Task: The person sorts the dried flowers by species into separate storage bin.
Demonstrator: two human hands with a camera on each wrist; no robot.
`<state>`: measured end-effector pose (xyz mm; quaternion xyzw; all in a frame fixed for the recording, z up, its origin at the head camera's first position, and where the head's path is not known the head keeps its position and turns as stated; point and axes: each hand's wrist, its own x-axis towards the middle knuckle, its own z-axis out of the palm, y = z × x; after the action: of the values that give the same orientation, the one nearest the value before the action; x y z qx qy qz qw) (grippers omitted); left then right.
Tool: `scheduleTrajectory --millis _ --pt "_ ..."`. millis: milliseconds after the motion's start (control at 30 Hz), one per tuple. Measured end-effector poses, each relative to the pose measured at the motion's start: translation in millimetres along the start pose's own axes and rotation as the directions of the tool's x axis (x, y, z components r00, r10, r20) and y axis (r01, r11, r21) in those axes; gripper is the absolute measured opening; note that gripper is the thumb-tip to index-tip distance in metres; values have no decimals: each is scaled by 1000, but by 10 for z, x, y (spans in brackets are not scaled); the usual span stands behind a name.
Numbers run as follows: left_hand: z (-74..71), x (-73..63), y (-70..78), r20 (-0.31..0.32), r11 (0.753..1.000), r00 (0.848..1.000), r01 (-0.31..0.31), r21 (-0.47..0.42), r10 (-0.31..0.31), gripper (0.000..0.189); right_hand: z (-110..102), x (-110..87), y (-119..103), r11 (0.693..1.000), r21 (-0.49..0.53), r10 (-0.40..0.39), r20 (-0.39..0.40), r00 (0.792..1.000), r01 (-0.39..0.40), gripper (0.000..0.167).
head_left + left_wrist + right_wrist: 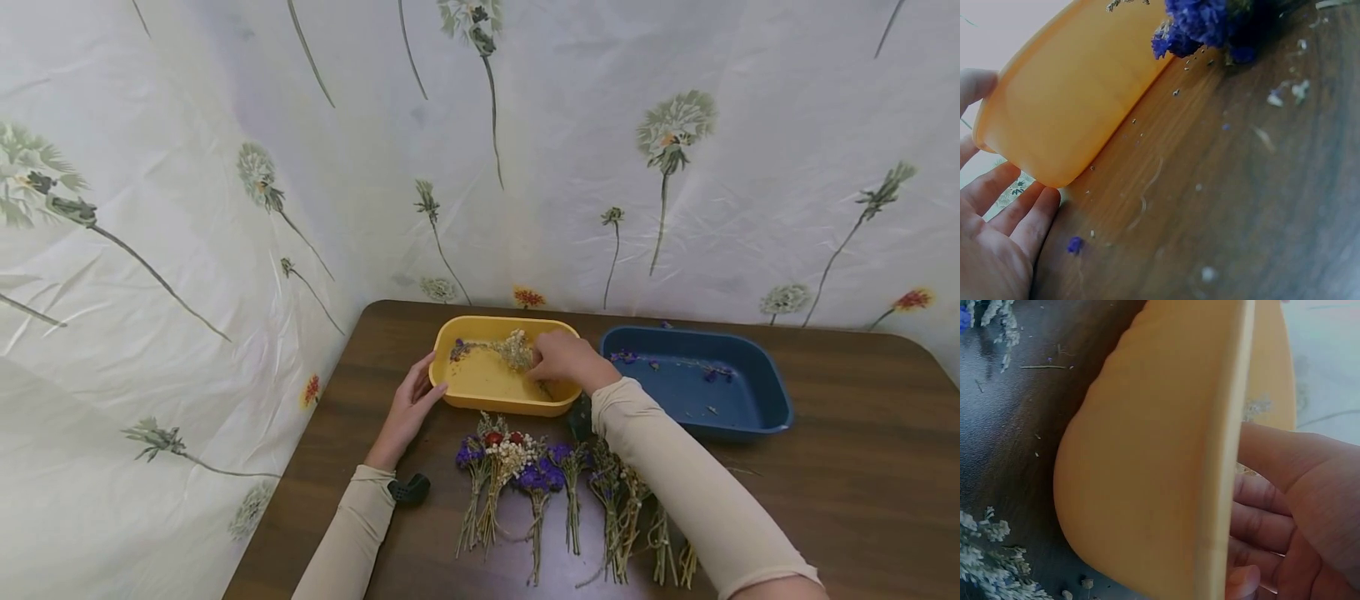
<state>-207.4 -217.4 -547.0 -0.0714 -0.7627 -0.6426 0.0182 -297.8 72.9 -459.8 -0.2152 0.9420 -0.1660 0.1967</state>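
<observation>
My left hand (pixel 408 404) is at the left end of a yellow plastic tray (pixel 480 403). Its fairly straight fingers (pixel 1035 219) touch the outside of the tray wall. My right hand (pixel 562 358) reaches inside the tray's right end. Its fingers curl behind the rim in the right wrist view and pinch dried white flowers (pixel 516 350), whose heads point left; the stems are mostly hidden by the hand. Purple flower bits (pixel 459 350) lie at the tray's left end. Close in front of the tray are tied bunches of dried flowers, one with white and red heads (pixel 512 457).
A dark blue tray (pixel 772 408) with some purple sprigs stands to the right. Purple-flowered bunches (pixel 542 477) and other bunches lie along the near side, partly under my right forearm. Petals and crumbs dot the wooden table (pixel 847 467). A flower-print sheet (pixel 562 167) hangs behind.
</observation>
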Motion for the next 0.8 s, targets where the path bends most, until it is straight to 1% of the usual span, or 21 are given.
scheduleTrajectory --millis 67,433,633,800 --pt "0 2 5 -2 1000 1000 -3 2 3 61 6 0 -8 1000 -1 2 1 1000 -2 50" --pt "-4 -1 7 -10 1000 1000 4 13 -4 58 15 -69 -96 999 -27 -20 -38 999 19 47" --pt "-9 -1 -4 -13 1000 1000 -1 17 1 58 12 -114 -154 998 -54 16 -87 996 -20 31" --pt "-7 4 12 -6 1000 1000 -9 20 9 58 20 -168 -182 996 -72 31 -148 988 -42 21"
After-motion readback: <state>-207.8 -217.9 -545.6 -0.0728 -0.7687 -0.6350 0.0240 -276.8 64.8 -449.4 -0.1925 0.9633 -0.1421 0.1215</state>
